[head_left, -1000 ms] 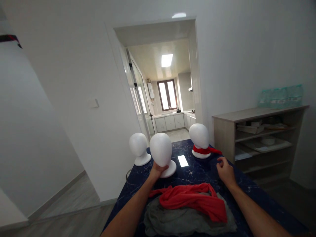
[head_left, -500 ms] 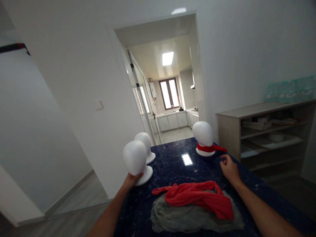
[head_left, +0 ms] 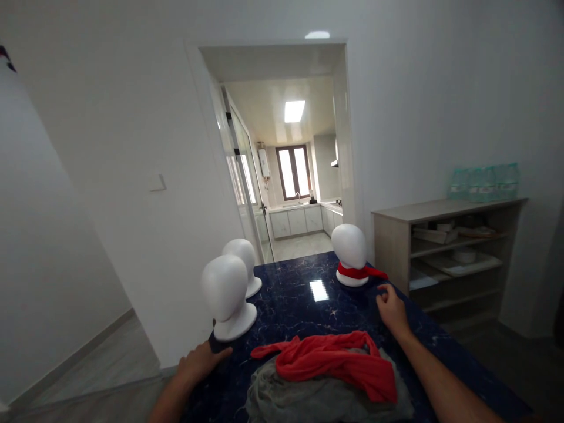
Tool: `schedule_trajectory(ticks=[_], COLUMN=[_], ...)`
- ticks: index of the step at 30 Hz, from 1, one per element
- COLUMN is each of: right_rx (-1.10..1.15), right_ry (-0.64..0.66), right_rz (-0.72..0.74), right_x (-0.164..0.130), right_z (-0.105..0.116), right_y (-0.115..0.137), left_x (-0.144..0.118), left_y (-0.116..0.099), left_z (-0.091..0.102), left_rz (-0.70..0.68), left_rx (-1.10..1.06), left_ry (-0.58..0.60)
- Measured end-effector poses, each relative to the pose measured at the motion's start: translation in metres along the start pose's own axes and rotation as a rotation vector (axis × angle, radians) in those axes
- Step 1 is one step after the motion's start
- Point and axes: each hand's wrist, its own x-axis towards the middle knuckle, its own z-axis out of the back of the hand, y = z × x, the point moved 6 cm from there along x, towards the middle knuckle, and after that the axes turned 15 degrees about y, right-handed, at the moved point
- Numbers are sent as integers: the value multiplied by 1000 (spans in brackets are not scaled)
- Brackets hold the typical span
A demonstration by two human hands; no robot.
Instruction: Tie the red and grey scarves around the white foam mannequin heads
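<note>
My left hand (head_left: 200, 363) is open at the table's left edge, its thumb stretched over the blue tabletop. Just beyond it stands the nearer white mannequin head (head_left: 225, 288), upright on its round base. Loosely curled, my right hand (head_left: 392, 310) rests near the right edge with nothing visible in it. Close to it, another mannequin head (head_left: 349, 245) has a red band (head_left: 352, 272) around its neck, one end trailing right. Between my forearms a red cloth (head_left: 326, 358) lies over a crumpled grey-green cloth (head_left: 299, 399).
A third white mannequin head (head_left: 240, 254) stands behind the nearer left one. The dark blue marbled table (head_left: 291, 305) reaches toward a doorway into a kitchen. To the right, a shelf unit (head_left: 392, 247) carries several bottles (head_left: 484, 183) in plastic wrap.
My left hand has let go of the nearer left mannequin head and drawn back toward me. My right hand stays by the right edge. The camera view has shifted.
</note>
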Motion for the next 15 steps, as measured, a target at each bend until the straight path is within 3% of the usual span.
schedule_trajectory(ticks=[2, 4, 7, 9, 11, 15], right_rx=[10, 22, 33, 22, -22, -198], right_ry=[-28, -62, -111, -132, -141, -148], right_rz=[-7, -17, 4, 63, 132, 224], right_x=[-1, -3, -1, 7, 22, 69], right_z=[1, 2, 3, 7, 13, 31], right_y=[1, 2, 12, 26, 46, 96], left_x=[-19, -35, -50, -52, -49, -44], left_y=[-20, -61, -140, -179, -197, -189], left_z=[-9, -21, -40, -51, -61, -76], left_rz=[-6, -101, -462, -676, -773, -766], left_rx=[85, 108, -47, -202, -324, -394], left_ry=[65, 79, 62, 109, 125, 51])
